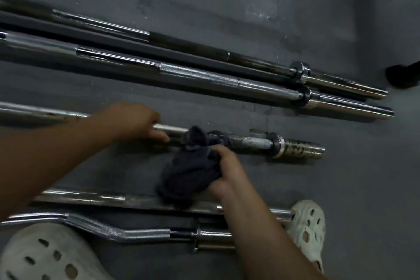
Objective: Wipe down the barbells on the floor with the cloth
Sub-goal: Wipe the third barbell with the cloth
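Short worn steel barbell [250, 143] at centre, lying 9-to-3 on grey rubber floor [341, 188]. Left hand [136, 121] at 9 of centre, fingers curled over the shaft. Right hand [227, 173] at 5, fingers bunched and gripping dark navy cloth [188, 173]. Cloth's top end touches the shaft just beside left hand. Two long chrome barbells [204, 78] at 12, well apart from hands. Straight chrome bar [91, 198] and bent knurled curl bar [102, 226] at 7. White perforated foam clog [310, 229] at 5.
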`<action>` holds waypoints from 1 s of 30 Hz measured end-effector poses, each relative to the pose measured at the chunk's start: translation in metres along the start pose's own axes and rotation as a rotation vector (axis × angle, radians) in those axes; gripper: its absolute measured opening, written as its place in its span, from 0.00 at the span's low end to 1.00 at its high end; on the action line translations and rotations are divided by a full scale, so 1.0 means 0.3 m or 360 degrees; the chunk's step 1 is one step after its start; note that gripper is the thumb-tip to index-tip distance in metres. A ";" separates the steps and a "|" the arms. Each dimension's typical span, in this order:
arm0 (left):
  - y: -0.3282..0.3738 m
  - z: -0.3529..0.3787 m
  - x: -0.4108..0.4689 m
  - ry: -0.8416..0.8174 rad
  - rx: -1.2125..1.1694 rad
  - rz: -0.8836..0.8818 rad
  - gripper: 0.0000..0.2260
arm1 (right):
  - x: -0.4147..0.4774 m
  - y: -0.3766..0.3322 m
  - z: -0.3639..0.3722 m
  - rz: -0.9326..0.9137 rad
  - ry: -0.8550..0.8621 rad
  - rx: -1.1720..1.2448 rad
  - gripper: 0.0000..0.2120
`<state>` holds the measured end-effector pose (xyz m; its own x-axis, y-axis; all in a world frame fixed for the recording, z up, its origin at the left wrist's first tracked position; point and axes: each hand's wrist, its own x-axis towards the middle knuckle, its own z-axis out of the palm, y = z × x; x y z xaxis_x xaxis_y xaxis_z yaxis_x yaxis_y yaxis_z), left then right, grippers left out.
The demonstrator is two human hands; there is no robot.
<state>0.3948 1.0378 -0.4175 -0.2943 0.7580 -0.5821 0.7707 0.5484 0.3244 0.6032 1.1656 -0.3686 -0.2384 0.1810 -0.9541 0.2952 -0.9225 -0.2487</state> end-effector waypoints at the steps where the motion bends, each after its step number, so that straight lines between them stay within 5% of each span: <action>1: 0.005 0.045 -0.035 0.0370 0.0136 0.0002 0.23 | 0.000 -0.039 -0.031 -0.0016 0.0052 0.0039 0.14; 3: 0.037 0.132 -0.094 0.0876 0.0232 0.0101 0.21 | 0.002 -0.110 -0.075 -0.0150 0.0145 0.0312 0.16; 4: 0.038 0.137 -0.090 0.0830 0.0238 0.0073 0.21 | 0.005 -0.112 -0.076 -0.0178 0.0143 0.0516 0.16; 8: -0.005 0.003 0.008 -0.0253 -0.0164 0.0017 0.25 | 0.031 0.036 0.050 -0.0128 -0.0118 0.0380 0.19; 10: -0.017 -0.034 0.038 -0.0390 -0.0254 0.0077 0.25 | 0.003 0.025 0.082 -0.0051 -0.0162 0.0246 0.19; 12: -0.037 0.006 0.001 0.0008 -0.0076 0.0049 0.22 | -0.022 -0.049 0.006 -0.0112 -0.0065 0.0354 0.16; 14: -0.009 0.110 -0.076 0.0710 0.0187 0.0177 0.19 | -0.035 -0.164 -0.120 -0.0343 0.0059 0.0589 0.11; 15: 0.009 0.129 -0.088 0.0868 0.0188 0.0212 0.18 | -0.044 -0.199 -0.157 -0.0430 0.0141 0.0635 0.10; 16: 0.005 0.125 -0.073 0.0734 0.0183 0.0148 0.18 | -0.032 -0.207 -0.167 -0.0495 0.0200 0.0585 0.09; 19: -0.011 0.025 -0.002 -0.0309 -0.0240 0.0018 0.22 | 0.055 -0.096 -0.076 -0.0853 0.0687 -0.0330 0.10; 20: -0.019 0.009 0.031 -0.0459 -0.0279 0.0041 0.23 | 0.061 -0.065 -0.038 -0.1020 0.0780 -0.0670 0.12; 22: -0.042 0.011 0.025 -0.0296 -0.0205 0.0053 0.21 | 0.032 -0.058 -0.028 -0.1201 0.0846 -0.1342 0.14; 25: -0.011 0.124 -0.086 0.0749 0.0168 0.0208 0.18 | 0.000 -0.151 -0.188 -0.1331 0.1115 -0.1748 0.18; 26: 0.005 0.145 -0.094 0.0909 0.0191 0.0250 0.19 | -0.006 -0.166 -0.231 -0.1311 0.1272 -0.1761 0.20; 28: -0.006 0.106 -0.056 0.0518 0.0171 0.0129 0.20 | 0.014 -0.131 -0.198 -0.1248 0.1344 -0.1823 0.23; 30: -0.023 0.038 -0.013 -0.0210 -0.0085 0.0047 0.22 | 0.040 -0.036 -0.079 -0.1328 0.1042 -0.2111 0.24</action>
<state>0.3970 1.0270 -0.4260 -0.1926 0.7230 -0.6634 0.7457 0.5473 0.3800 0.6192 1.1858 -0.3814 -0.4243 0.8468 -0.3208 0.8908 0.3268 -0.3158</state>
